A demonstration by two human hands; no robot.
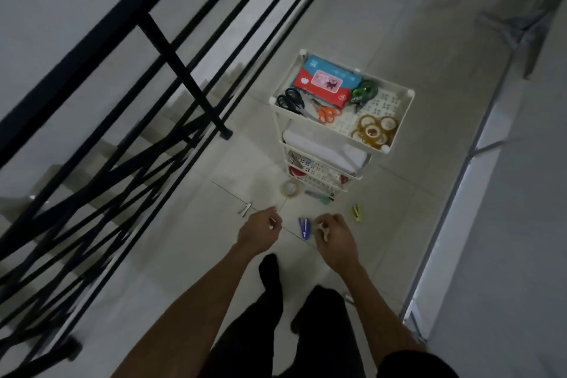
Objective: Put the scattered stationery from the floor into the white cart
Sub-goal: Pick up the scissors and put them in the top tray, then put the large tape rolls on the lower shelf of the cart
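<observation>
While the left hand [260, 232] and right hand [334, 236] hover with fingers curled, whether gripping anything I cannot tell, a tape roll [291, 188], blue stapler [304, 228] and yellow stapler [356, 213] lie on the floor [184, 239] by the white cart [399, 115].

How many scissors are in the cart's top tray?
2. The black-handled scissors lie at the tray's left corner; the orange-handled scissors lie just right of them. Others might hide under the packets.

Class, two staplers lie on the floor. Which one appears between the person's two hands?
The blue stapler, seen between the left hand and right hand; the yellow-green stapler lies to the right of both hands.
</observation>
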